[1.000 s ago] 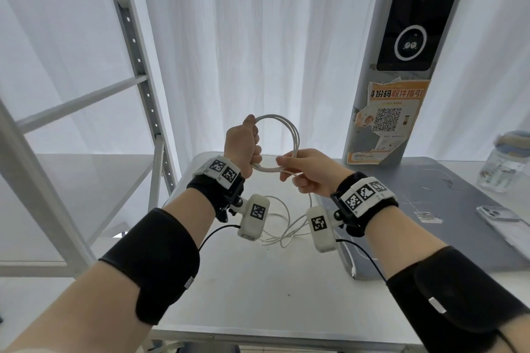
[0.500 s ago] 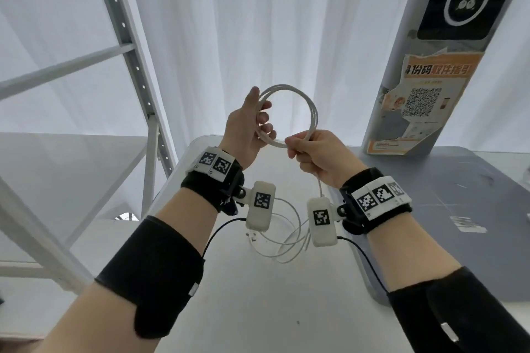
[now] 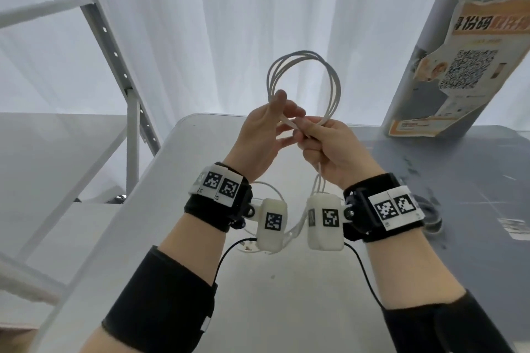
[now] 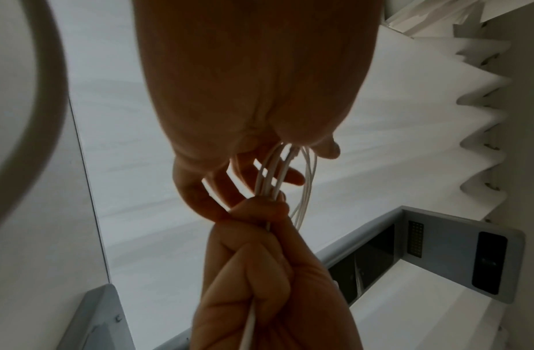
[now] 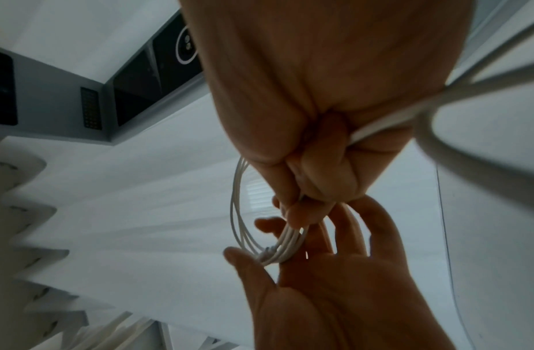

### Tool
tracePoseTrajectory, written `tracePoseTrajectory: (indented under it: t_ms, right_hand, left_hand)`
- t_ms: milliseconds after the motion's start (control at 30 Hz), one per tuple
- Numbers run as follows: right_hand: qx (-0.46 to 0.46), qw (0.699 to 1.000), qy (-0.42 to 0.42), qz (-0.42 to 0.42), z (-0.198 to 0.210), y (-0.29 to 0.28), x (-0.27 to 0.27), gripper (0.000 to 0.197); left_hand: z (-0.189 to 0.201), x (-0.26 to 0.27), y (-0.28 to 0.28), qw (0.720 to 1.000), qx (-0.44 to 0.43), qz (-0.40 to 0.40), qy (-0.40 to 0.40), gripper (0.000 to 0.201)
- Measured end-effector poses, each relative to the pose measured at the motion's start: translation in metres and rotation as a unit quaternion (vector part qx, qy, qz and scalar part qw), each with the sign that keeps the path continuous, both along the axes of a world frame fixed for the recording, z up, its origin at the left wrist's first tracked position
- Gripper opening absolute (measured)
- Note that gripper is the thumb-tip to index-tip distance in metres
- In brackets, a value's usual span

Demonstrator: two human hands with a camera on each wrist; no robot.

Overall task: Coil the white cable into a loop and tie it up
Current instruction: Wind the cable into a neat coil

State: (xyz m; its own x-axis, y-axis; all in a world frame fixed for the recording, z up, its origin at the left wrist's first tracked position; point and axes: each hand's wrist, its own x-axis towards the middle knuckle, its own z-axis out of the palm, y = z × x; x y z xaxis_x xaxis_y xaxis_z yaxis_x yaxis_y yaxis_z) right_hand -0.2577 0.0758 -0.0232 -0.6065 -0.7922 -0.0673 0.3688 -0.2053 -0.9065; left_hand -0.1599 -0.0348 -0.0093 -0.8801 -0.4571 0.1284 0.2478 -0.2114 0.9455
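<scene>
The white cable (image 3: pixel 299 54) is wound into a round coil of several turns, held upright in the air above the table. My right hand (image 3: pixel 321 140) grips the bottom of the coil in a closed fist, and the cable's tail (image 3: pixel 317 180) drops from it to loose slack (image 3: pixel 292 233) on the table. My left hand (image 3: pixel 275 120) is at the coil's lower left, fingers fairly straight and spread; the strands (image 5: pixel 234 213) run between its thumb and fingers. The left wrist view shows the strands (image 4: pixel 271 175) leaving the right fist (image 4: pixel 260 272).
A white table (image 3: pixel 172 238) lies below, with a grey mat (image 3: pixel 459 180) on its right part. A grey pillar carrying an orange poster (image 3: pixel 464 80) stands at the back right. A metal shelf frame (image 3: pixel 114 46) rises at the left, before white curtains.
The coil and both hands have come up and nearer to the head camera. My left hand has eased from a fist on the coil to straighter fingers. The right fist keeps its hold.
</scene>
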Motion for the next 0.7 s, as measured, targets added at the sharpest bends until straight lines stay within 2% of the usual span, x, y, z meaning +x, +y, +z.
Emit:
tracePoseTrajectory:
  t_ms: [133,300,433,567,700]
  right_hand:
    - [-0.004,1.0,0.003,0.012,-0.008,-0.002,-0.006,0.033]
    - [0.03,0.998,0.054,0.014,-0.013,-0.003,-0.009,0.02]
    - [0.07,0.993,0.093,0.01,-0.015,-0.001,-0.009,0.01]
    - [0.103,0.989,0.104,-0.001,-0.018,0.003,-0.01,0.018]
    - [0.114,0.988,0.103,0.01,-0.016,0.005,-0.009,0.027]
  left_hand:
    - [-0.011,-0.009,-0.002,0.999,-0.024,0.016,0.025,0.04]
    - [-0.017,-0.018,-0.005,0.999,0.0,0.031,0.033,0.043]
    - [-0.011,-0.016,-0.011,0.995,0.073,0.045,0.048,0.044]
    - [-0.004,-0.009,-0.023,0.984,0.156,0.07,0.057,0.041]
    - [-0.002,-0.004,-0.031,0.981,0.183,0.064,0.022,0.041]
